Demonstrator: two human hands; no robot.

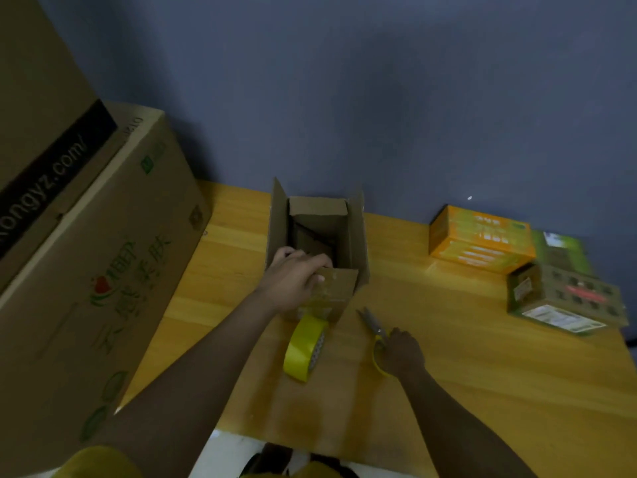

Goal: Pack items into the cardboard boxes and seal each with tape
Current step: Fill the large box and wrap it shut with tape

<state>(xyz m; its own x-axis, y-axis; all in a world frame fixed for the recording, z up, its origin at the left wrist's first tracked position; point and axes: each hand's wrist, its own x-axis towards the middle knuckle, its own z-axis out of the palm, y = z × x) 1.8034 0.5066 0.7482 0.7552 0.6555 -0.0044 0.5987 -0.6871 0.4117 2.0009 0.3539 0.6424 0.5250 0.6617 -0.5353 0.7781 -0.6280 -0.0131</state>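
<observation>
1. Head view: a small open cardboard box (pixel 319 243) stands on the wooden table (pixel 482 374), near its far edge by the blue-grey wall (pixel 379 98). Its side flaps stand up, and the inside looks dark, with folded bottom flaps showing.
2. The left hand (pixel 296 279) grips the near flap (pixel 336 288) of the box, its fingers curled over the flap's top edge and the thumb on the outer face.
3. A roll of yellow tape (pixel 305 348) stands on its edge on the table, touching the near side of the box, just below the left hand.
4. The right hand (pixel 401 351) rests on the yellow handles of a pair of scissors (pixel 374 327) that lies on the table to the right of the tape. The blades point away, towards the box. The fingers cover the handles, but I cannot tell whether they are curled round them or only lying on top.
5. On the right side of the table, well apart from the box, sits an orange packet (pixel 481 238), and just beside it a green and brown carton (pixel 565 298).
6. On the left a large printed cardboard box (pixel 103 270) stands against the table edge, with another big box (pixel 38 98) leaning above it.
</observation>
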